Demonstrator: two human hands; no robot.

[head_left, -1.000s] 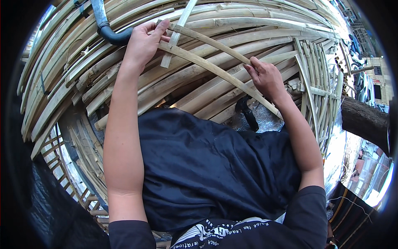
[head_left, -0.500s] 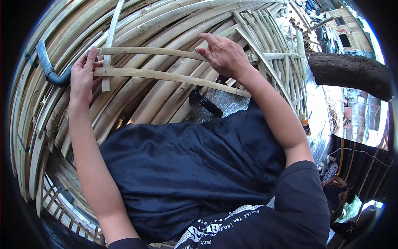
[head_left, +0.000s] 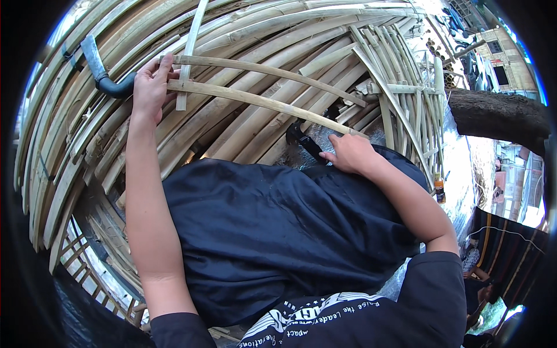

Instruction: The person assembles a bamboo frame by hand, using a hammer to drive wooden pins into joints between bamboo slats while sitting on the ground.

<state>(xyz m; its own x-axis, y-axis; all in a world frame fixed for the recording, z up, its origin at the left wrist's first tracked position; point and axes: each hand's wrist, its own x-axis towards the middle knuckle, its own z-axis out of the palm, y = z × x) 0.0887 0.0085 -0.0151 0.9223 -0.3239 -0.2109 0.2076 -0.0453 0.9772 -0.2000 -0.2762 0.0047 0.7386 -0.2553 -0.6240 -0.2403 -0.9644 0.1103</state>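
Note:
My left hand (head_left: 152, 90) is closed around the left ends of two long bamboo strips. The upper strip (head_left: 261, 68) and the lower strip (head_left: 261, 98) run to the right, one above the other. A short pale bamboo crosspiece (head_left: 191, 52) crosses them near that hand. My right hand (head_left: 353, 153) is low beside the lower strip's right end, thumb and forefinger apart at the handle end of a black hammer (head_left: 306, 142). Whether the fingers touch the handle is unclear. Left of my left hand lies a knife (head_left: 98, 69) with a dark curved handle.
Many split bamboo poles (head_left: 243, 130) lie beneath and behind the strips. Dark cloth (head_left: 278, 226) covers my lap. To the right are a bamboo lattice (head_left: 400, 87), a thick dark log (head_left: 499, 113) and a small orange bottle (head_left: 439, 190). Another person (head_left: 476, 287) is at lower right.
My right hand has left the upper strip and dropped toward the hammer handle. The upper strip's right end now shows. The whole view has shifted, with everything appearing farther right.

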